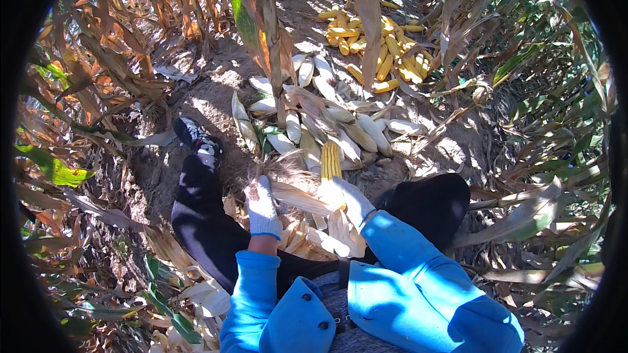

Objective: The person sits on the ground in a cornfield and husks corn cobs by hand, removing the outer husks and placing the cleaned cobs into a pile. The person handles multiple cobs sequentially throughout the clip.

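Observation:
Both my hands wear white knit gloves. My right hand [349, 198] is closed around the lower part of a yellow corn ear [331, 161], whose tip points away from me. Peeled husk leaves [343, 235] hang from its base towards my lap. To its left, my left hand [263, 208] grips a pulled-back husk leaf [299, 197] and its dry silk. Just beyond my hands lies a heap of corn ears in pale husks [343, 132]. Farther off, a pile of bare yellow corn ears [392, 54] rests on the soil.
A dry corn stalk [274, 54] stands upright before me, among the husked heap. Dry corn plants [98, 59] border the left side, leafy ones [549, 122] the right. Loose husks [206, 299] lie at my lower left. My legs are spread around the work area.

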A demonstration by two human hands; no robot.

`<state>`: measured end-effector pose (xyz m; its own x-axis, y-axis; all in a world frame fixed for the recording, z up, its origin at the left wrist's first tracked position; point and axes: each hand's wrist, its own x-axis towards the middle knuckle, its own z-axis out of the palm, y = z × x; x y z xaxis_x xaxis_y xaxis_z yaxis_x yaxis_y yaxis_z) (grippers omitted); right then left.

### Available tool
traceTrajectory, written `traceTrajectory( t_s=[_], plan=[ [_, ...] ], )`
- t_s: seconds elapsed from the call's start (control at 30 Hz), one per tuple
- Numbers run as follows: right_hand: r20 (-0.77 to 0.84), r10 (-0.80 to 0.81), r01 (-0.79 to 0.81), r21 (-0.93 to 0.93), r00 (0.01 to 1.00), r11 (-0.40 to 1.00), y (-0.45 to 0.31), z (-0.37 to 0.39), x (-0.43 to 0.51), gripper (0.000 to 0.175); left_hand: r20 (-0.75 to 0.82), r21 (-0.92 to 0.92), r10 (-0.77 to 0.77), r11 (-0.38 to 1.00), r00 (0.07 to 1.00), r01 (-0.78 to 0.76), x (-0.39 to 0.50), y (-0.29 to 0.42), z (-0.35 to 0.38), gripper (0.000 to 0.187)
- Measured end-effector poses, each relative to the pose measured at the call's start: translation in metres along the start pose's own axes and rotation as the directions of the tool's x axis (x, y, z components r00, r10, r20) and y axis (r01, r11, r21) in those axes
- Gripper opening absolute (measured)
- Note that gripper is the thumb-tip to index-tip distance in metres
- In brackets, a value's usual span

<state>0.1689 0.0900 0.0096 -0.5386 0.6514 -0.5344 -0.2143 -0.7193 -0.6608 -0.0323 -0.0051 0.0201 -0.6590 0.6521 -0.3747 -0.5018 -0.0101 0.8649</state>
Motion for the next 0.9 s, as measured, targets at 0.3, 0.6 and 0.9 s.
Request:
traceTrajectory(
  t_s=[0.3, 0.6, 0.9],
  plan=[
    [-0.19, -0.501, 0.487, -0.117, 0.844, 0.865, -0.041, -0.018, 0.011, 0.052, 0.124, 0.822, -0.008, 0.56, 0.992, -0.099, 0.042, -0.064, -0.052, 0.053],
    [-0.314, -0.64, 0.514, -0.399, 0.701, 0.759, -0.033, -0.037, 0.022, 0.064, 0.222, 0.765, -0.264, -0.55, 0.939, -0.335, 0.071, 0.062, -0.023, 0.079],
    [-0.271, -0.645, 0.498, -0.451, 0.715, 0.741, -0.027, -0.035, 0.025, 0.062, 0.399, 0.517, -0.443, -0.614, 0.803, -0.596, 0.044, 0.04, -0.027, 0.093]
  ],
)
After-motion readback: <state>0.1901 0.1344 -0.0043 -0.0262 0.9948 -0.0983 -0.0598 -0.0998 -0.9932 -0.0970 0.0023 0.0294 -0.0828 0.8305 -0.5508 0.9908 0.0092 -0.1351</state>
